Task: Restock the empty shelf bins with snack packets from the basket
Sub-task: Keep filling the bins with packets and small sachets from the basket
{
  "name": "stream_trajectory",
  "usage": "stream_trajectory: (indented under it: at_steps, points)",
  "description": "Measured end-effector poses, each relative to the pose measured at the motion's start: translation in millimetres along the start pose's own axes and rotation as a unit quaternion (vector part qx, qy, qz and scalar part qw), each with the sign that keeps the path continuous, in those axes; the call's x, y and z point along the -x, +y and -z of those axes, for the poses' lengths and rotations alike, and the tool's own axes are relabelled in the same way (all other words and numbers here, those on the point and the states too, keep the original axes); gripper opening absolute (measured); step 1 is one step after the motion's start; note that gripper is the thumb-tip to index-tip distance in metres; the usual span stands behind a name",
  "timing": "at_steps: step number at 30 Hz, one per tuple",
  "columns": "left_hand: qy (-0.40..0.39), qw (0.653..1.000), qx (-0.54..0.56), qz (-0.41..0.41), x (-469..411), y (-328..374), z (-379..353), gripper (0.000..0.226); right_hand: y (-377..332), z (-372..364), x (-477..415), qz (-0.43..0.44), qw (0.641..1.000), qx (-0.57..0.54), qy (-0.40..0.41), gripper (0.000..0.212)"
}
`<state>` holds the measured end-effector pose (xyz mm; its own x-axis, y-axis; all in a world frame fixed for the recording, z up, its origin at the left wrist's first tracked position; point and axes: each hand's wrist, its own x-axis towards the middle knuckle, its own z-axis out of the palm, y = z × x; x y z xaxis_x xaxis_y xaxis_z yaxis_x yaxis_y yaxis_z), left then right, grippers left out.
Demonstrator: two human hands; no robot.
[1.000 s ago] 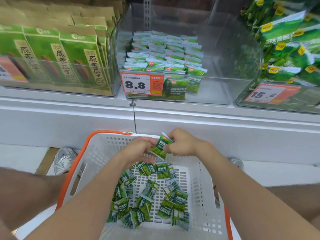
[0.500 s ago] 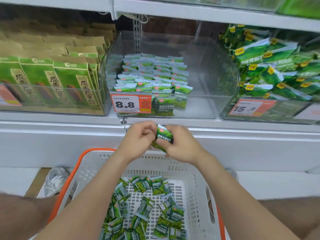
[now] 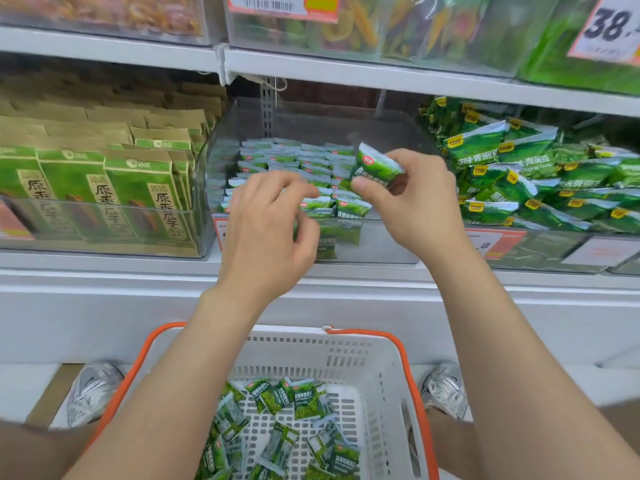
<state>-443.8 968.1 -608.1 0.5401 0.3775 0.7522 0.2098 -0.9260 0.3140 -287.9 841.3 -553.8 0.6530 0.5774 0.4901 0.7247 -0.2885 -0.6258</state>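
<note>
The right hand [image 3: 415,209] pinches a green packet [image 3: 379,165]; the left hand [image 3: 270,230], just beside it, is loosely curled, holding nothing.

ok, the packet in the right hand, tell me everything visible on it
The snack packet is a small glossy pillow pouch, green, with a pale crimped top edge, a red logo near the top and white lettering partly hidden by the thumb. It looks puffed and sealed. It is tilted, top toward the upper left, held in the air at the clear bin. The right hand pinches it, thumb in front, fingers behind; the left hand is apart from it.
</note>
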Motion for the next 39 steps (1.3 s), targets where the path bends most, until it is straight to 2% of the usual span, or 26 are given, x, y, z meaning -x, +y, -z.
stream_trajectory:
  at_steps: [1,3,5,8,12,16,19,21,22,25,27,30,34,37,39]
  points:
    - [-0.048,0.999,-0.021,0.006,0.7,-3.8,-2.2,0.033,4.1,-1.9,-4.6,-0.011,1.0,0.024,-0.017,0.023]
    - [-0.136,0.987,-0.082,0.016,5.5,-8.5,-6.5,0.036,12.4,-8.5,-13.5,-0.045,0.99,0.083,-0.106,0.029]
    - [-0.172,0.978,-0.117,0.007,8.6,-12.2,-9.5,0.037,16.5,-13.7,-23.6,-0.092,0.972,0.113,-0.183,0.034]
    - [-0.167,0.978,-0.124,0.008,4.8,-14.6,-8.8,0.033,13.6,-14.1,-39.9,-0.156,0.956,0.103,-0.224,0.042]
    - [-0.158,0.978,-0.133,0.003,5.5,-13.8,-9.4,0.029,7.0,-18.6,-50.8,-0.262,0.915,0.092,-0.292,0.047]
    - [-0.16,0.979,-0.127,0.003,5.7,-14.6,-8.3,0.031,5.1,-24.2,-57.7,-0.306,0.89,0.115,-0.319,0.052]
    - [-0.168,0.978,-0.126,0.002,5.2,-15.8,-7.2,0.034,7.8,-34.2,-58.7,-0.292,0.902,0.116,-0.295,0.053]
    - [-0.169,0.977,-0.127,0.004,5.3,-16.3,-7.7,0.036,5.7,-36.8,-55.2,-0.226,0.926,0.166,-0.254,0.043]
    - [-0.168,0.978,-0.126,0.006,5.4,-16.1,-8.1,0.037,5.0,-37.8,-53.4,-0.197,0.933,0.181,-0.241,0.045]
    - [-0.166,0.978,-0.125,0.012,5.6,-14.4,-8.2,0.036,5.7,-36.6,-49.5,-0.242,0.93,0.134,-0.242,0.072]
    - [-0.159,0.979,-0.123,0.011,5.6,-13.5,-8.4,0.035,4.9,-34.1,-48.8,-0.281,0.92,0.123,-0.243,0.074]
    - [-0.15,0.981,-0.119,0.007,6.1,-14.4,-8.9,0.034,2.3,-33.9,-47.9,-0.285,0.926,0.096,-0.23,0.064]
    - [-0.146,0.983,-0.114,0.005,7.2,-14.6,-9.0,0.033,2.6,-31.6,-47.3,-0.262,0.936,0.067,-0.225,0.033]
    - [-0.145,0.983,-0.112,0.005,7.6,-13.1,-10.2,0.032,-1.0,-28.5,-35.7,-0.206,0.945,0.145,-0.21,0.016]
    - [-0.152,0.983,-0.107,0.008,7.9,-13.0,-10.3,0.035,-0.9,-30.6,-21.7,-0.154,0.958,0.196,-0.143,0.009]
